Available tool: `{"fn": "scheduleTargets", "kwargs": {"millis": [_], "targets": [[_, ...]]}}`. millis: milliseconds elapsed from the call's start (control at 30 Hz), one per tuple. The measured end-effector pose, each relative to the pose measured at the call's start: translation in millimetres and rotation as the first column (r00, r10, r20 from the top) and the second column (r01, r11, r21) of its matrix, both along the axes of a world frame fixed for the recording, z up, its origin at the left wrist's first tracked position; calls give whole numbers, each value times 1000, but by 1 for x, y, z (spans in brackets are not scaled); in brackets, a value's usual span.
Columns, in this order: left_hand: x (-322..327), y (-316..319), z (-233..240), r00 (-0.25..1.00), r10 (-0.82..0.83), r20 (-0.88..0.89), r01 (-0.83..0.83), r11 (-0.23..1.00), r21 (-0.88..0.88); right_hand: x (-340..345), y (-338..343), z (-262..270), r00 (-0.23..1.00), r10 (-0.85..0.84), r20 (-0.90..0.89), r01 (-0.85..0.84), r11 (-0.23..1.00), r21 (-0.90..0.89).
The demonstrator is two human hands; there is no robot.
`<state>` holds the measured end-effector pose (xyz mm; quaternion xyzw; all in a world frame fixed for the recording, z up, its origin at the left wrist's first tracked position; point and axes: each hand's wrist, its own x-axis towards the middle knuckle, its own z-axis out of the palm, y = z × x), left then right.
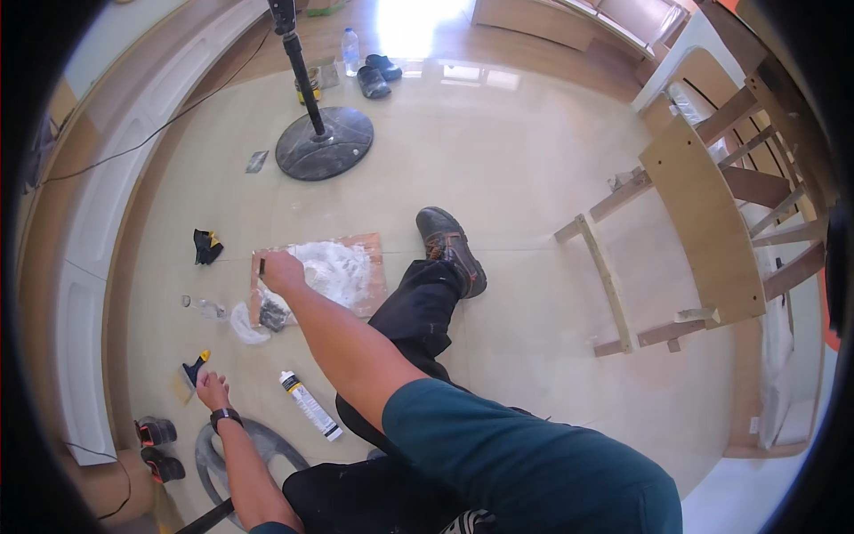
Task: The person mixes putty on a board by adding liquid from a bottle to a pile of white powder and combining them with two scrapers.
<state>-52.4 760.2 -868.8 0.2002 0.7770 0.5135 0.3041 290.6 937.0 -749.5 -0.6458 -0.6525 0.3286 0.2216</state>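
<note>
My right hand (283, 272) is closed over the left part of a wooden board (380, 274), with a small dark piece (262, 267) showing at its fingers. The rest of that held tool is hidden. White powder (337, 267) spreads over the board, and a dark grey patch (272, 314) lies at its near left corner. Lower left, my left hand (213, 391) has curled fingers against a putty knife (193, 368) with a black and yellow handle. Whether they grip it is unclear. A sealant cartridge (311, 406) lies on the floor to the right of that hand.
Beside the board are a white plastic bag (247, 324), a clear container (208, 308) and a black and yellow object (207, 247). A round stand base (325, 143) is ahead. An overturned wooden frame (707, 220) occupies the right; a long white panel (83, 347) borders the left.
</note>
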Motion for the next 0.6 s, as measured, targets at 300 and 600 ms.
{"fn": "scheduleTargets", "kwargs": {"millis": [300, 600], "targets": [[-22, -15, 19, 987, 127, 97, -117, 988, -100, 17, 20, 11, 990, 134, 36, -134, 991, 0], [0, -22, 41, 983, 169, 71, -167, 986, -27, 13, 10, 19, 960, 277, 46, -280, 958, 61]]}}
